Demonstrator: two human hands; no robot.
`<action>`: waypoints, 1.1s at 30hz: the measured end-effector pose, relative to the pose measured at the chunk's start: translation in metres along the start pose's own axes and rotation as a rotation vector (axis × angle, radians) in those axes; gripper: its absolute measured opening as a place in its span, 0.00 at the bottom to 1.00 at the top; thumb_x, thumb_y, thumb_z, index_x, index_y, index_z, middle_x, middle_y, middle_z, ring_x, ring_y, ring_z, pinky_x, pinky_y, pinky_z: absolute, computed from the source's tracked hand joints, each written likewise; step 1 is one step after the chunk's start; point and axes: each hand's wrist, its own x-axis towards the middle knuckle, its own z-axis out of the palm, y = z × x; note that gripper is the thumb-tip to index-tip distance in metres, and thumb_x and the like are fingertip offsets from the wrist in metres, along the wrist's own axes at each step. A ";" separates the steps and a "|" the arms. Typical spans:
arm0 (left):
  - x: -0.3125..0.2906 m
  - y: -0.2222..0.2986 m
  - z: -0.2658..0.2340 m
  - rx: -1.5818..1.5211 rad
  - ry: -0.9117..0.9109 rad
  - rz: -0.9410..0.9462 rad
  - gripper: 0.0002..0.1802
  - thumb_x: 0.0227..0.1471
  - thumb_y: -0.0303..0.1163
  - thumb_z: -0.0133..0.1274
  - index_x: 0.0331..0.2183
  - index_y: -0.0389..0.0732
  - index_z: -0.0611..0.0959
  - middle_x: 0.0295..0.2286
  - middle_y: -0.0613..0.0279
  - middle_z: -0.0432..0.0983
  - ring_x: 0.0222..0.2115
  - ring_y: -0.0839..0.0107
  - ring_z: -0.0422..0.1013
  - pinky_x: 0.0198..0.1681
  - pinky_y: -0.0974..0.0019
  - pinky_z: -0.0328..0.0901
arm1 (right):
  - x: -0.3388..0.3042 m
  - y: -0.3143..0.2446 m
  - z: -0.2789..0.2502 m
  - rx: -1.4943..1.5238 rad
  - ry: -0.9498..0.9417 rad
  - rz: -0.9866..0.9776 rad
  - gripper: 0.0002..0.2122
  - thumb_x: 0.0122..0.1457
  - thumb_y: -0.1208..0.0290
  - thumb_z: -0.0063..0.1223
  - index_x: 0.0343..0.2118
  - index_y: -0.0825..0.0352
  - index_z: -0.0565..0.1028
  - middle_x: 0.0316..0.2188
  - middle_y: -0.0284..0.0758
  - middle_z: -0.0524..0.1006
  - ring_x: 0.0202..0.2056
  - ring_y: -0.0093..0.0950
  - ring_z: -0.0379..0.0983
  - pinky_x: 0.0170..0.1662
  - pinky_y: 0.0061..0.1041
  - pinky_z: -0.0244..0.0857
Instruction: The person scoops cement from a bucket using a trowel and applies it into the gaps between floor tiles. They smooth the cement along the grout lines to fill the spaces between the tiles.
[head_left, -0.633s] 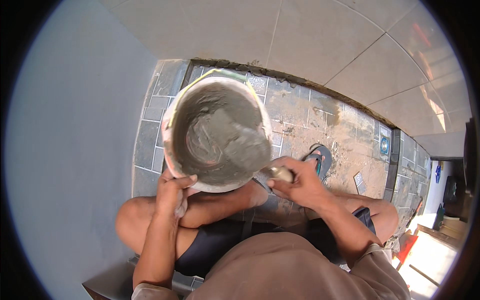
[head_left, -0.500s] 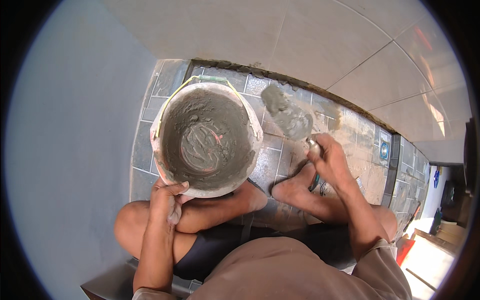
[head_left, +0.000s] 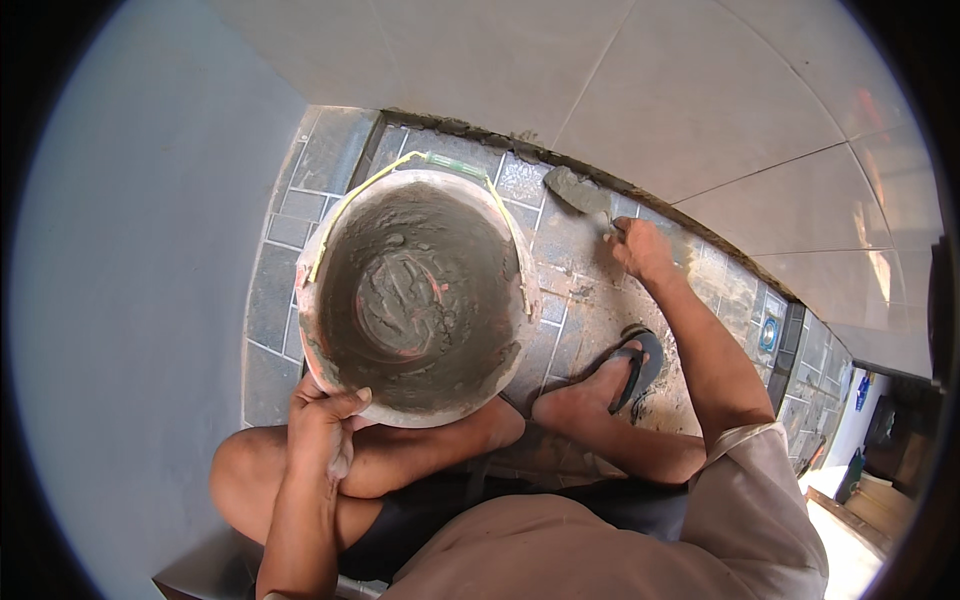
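My left hand (head_left: 325, 420) grips the near rim of a round bucket (head_left: 512, 372), with the thumb over the edge. Grey wet mortar (head_left: 470, 270) coats the inside wall and bottom, with scrape marks in it. The yellow wire handle with a green grip (head_left: 455, 164) lies against the far rim. My right hand (head_left: 642, 248) is closed around the handle of a trowel (head_left: 578, 192), mostly hidden by the fingers. Mortar covers the trowel's blade, which is close to the gap (head_left: 625, 185) along the foot of the tiled wall.
A large-tiled wall (head_left: 700, 110) rises ahead, and a plain grey wall (head_left: 150, 280) stands at the left. Grey floor tiles (head_left: 275, 290) lie below, smeared with mortar on the right. My sandalled foot (head_left: 625, 375) is right of the bucket. A floor drain (head_left: 769, 334) lies farther right.
My right hand has moved the trowel forward, away from my body, toward the foot of the tiled wall. The left hand keeps its hold on the bucket rim.
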 end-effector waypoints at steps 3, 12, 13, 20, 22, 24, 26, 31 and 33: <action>0.002 -0.003 -0.001 -0.010 0.002 0.010 0.21 0.52 0.08 0.52 0.47 0.32 0.83 0.40 0.51 0.84 0.37 0.62 0.84 0.43 0.58 0.84 | 0.015 0.009 -0.003 0.001 -0.010 -0.044 0.16 0.63 0.59 0.58 0.47 0.64 0.84 0.44 0.52 0.83 0.50 0.53 0.80 0.54 0.49 0.73; 0.003 -0.004 -0.004 0.058 -0.021 0.007 0.20 0.52 0.10 0.52 0.47 0.34 0.83 0.39 0.55 0.84 0.37 0.63 0.83 0.42 0.57 0.84 | 0.059 0.006 -0.031 -0.010 -0.061 -0.021 0.17 0.64 0.60 0.59 0.46 0.69 0.84 0.47 0.54 0.83 0.52 0.51 0.80 0.57 0.46 0.72; 0.003 -0.004 -0.004 0.062 -0.020 0.005 0.20 0.52 0.10 0.52 0.47 0.34 0.83 0.39 0.55 0.84 0.37 0.63 0.83 0.42 0.58 0.84 | 0.061 0.005 -0.033 0.012 -0.068 -0.007 0.17 0.64 0.60 0.59 0.45 0.70 0.84 0.48 0.54 0.83 0.52 0.50 0.80 0.57 0.46 0.72; 0.001 -0.003 -0.001 0.030 -0.010 0.003 0.20 0.52 0.10 0.54 0.46 0.34 0.83 0.38 0.55 0.84 0.36 0.64 0.83 0.41 0.60 0.84 | 0.050 -0.002 -0.058 0.048 -0.107 -0.001 0.16 0.65 0.62 0.59 0.46 0.70 0.84 0.47 0.53 0.83 0.51 0.48 0.81 0.55 0.46 0.71; 0.002 -0.004 -0.005 0.030 -0.013 0.004 0.20 0.52 0.09 0.54 0.47 0.33 0.83 0.39 0.53 0.84 0.35 0.65 0.83 0.41 0.61 0.84 | 0.040 -0.005 -0.064 0.046 -0.087 -0.013 0.16 0.65 0.62 0.59 0.46 0.70 0.84 0.45 0.53 0.83 0.50 0.49 0.81 0.55 0.45 0.71; 0.002 -0.004 -0.005 0.022 -0.014 0.005 0.20 0.52 0.09 0.55 0.47 0.33 0.83 0.39 0.53 0.84 0.36 0.65 0.84 0.41 0.62 0.84 | 0.020 -0.005 -0.070 0.001 -0.017 -0.078 0.17 0.64 0.60 0.58 0.45 0.70 0.84 0.43 0.53 0.84 0.49 0.51 0.80 0.54 0.46 0.71; 0.001 -0.004 -0.005 0.012 -0.012 0.010 0.20 0.52 0.09 0.55 0.47 0.33 0.82 0.39 0.53 0.84 0.36 0.65 0.84 0.41 0.62 0.84 | 0.001 0.000 -0.061 0.009 0.096 -0.125 0.17 0.64 0.60 0.59 0.44 0.70 0.84 0.40 0.53 0.84 0.45 0.51 0.81 0.51 0.45 0.72; 0.003 -0.006 -0.005 0.027 -0.017 0.025 0.21 0.52 0.09 0.54 0.47 0.32 0.82 0.40 0.52 0.84 0.36 0.64 0.84 0.40 0.62 0.84 | -0.016 0.022 -0.028 -0.030 0.125 -0.020 0.16 0.63 0.58 0.58 0.45 0.63 0.85 0.41 0.53 0.83 0.46 0.54 0.80 0.53 0.49 0.73; 0.002 -0.005 -0.003 0.023 -0.023 0.027 0.21 0.52 0.08 0.54 0.48 0.32 0.82 0.40 0.52 0.84 0.37 0.64 0.84 0.41 0.62 0.84 | -0.002 0.033 -0.014 -0.067 0.099 -0.031 0.16 0.62 0.57 0.59 0.46 0.59 0.86 0.41 0.51 0.84 0.46 0.53 0.81 0.53 0.48 0.73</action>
